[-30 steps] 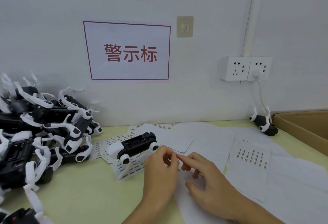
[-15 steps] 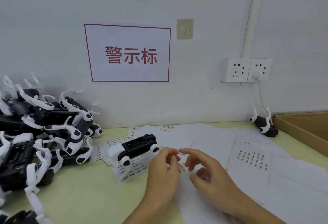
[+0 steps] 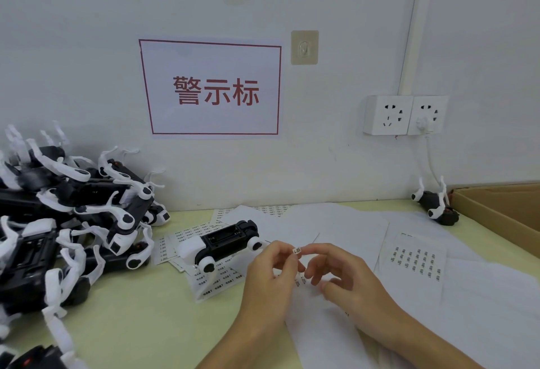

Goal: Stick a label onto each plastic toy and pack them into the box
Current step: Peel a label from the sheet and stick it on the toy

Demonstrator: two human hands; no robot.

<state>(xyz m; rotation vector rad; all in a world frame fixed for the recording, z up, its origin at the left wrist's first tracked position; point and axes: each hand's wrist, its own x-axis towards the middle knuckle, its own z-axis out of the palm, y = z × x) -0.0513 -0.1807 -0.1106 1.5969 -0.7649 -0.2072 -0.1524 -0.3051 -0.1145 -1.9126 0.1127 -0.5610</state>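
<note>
a small white label (image 3: 297,250) with dark print is held up above the table (image 3: 140,319), between the two hands, just right of the nearest toy; the left hand (image 3: 270,278) has its fingers curled, fingertips pinching the label's left edge; the right hand (image 3: 347,276) has its fingers loosely curled with the forefinger tip reaching to the label's right edge, though whether it truly grips the label or only touches it i cannot tell; both hands hover over white backing sheets (image 3: 336,336) spread across the near right of the table.

a black and white plastic toy (image 3: 220,244) lies on its back just left of the hands, resting on printed label sheets (image 3: 213,279); at the far left a heap of similar toys (image 3: 67,216) is piled against the wall, legs tangled; one more single toy (image 3: 435,206) sits at the far right, beside the open cardboard box (image 3: 496,210), whose corner shows at the right edge; another sheet of small dark labels (image 3: 415,260) lies right of the hands.

on the wall hangs a white sign (image 3: 211,89) with a red border and red characters; right of it a double socket (image 3: 404,115) with a white cable plugged in; two adhesive hooks (image 3: 304,47) are stuck above.
</note>
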